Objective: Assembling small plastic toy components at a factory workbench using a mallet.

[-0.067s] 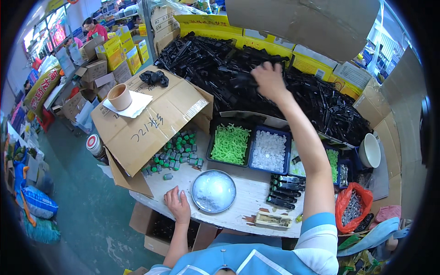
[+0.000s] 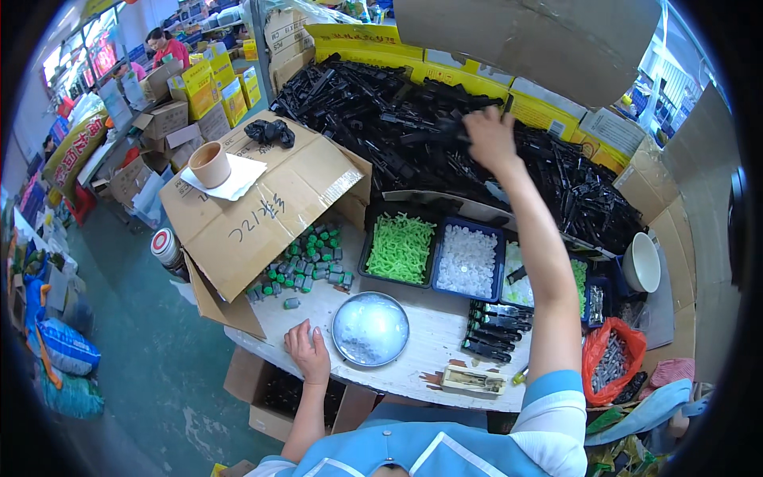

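Observation:
My right hand (image 2: pixel 489 141) reaches far over a big heap of black plastic parts (image 2: pixel 381 111), its fingers among them. A dark, smeared part shows just left of those fingers; whether they grip it I cannot make out. At the table's front edge, my left hand (image 2: pixel 308 351) rests with its fingers apart and nothing in them. Beside it stands a round metal dish (image 2: pixel 370 329) with small pale pieces inside. Several black assembled pieces (image 2: pixel 494 330) lie in a row to the right, above a cream-coloured fixture block (image 2: pixel 474 380).
Green strips fill a dark tray (image 2: pixel 366 275); clear pieces fill a blue tray (image 2: pixel 501 270). Small grey-green motors (image 2: pixel 310 266) lie under a cardboard flap (image 2: pixel 262 215) bearing a brown cup (image 2: pixel 209 164). A red bag (image 2: pixel 592 362) and a white bowl (image 2: pixel 640 262) stand right. A co-worker sits far left.
My right hand has moved to the right over the black heap, and the dark smear beside its fingers has shifted with it. My left hand stays in place.

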